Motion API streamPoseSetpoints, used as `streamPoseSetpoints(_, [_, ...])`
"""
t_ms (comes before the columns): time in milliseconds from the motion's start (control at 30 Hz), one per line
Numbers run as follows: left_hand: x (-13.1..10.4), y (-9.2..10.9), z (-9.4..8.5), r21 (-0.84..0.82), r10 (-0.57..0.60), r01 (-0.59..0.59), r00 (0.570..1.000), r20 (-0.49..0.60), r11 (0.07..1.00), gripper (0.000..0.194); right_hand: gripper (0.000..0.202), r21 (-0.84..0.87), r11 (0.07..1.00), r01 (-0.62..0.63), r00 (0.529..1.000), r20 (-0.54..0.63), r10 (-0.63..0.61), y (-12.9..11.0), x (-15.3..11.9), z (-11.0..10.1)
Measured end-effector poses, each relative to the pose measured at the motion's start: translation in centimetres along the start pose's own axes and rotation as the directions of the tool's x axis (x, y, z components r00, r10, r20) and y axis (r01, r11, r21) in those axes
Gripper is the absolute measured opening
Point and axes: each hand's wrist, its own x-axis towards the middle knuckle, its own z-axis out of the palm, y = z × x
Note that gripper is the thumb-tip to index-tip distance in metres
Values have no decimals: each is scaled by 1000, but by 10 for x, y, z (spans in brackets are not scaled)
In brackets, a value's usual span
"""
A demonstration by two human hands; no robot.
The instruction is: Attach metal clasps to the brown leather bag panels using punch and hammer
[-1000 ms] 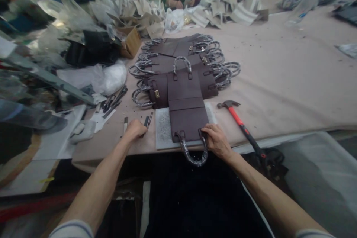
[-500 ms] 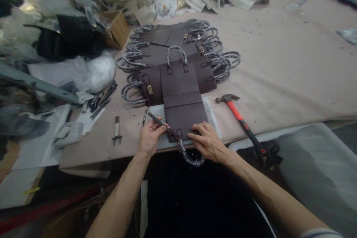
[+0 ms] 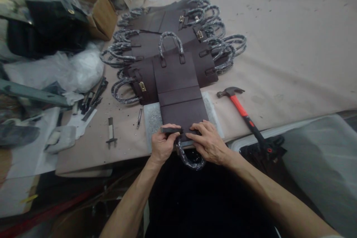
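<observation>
You are pinching with your left grip, thumb closing toward bent fingers; your right grip is lying palm-down just beside it, fingers slightly parted. Your left forearm and right forearm are angling inward, bare.

One head-worn camera peers forward and down, close in, from above the near side of the worktop.

Right of the hammer, the surface lies wide open; the hammer's handle crosses the near edge. Piled brown bags with looped handles block the way inward from the middle of that edge. Toward the near left corner, narrow lanes run between a slim metal rod, a pronged tool and cluttered dark tools.
</observation>
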Motion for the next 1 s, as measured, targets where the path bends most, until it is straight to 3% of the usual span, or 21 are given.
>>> streamPoseSetpoints(767, [-2,2,5,109,171,-173,985,31,979,10,40,27,999,-19,999,37,18,0,2,-4])
streamPoseSetpoints(1000, [-1,3,5,95,241,-244,970,42,965,12,35,71,997,19,999,-36,-17,4,-1,0])
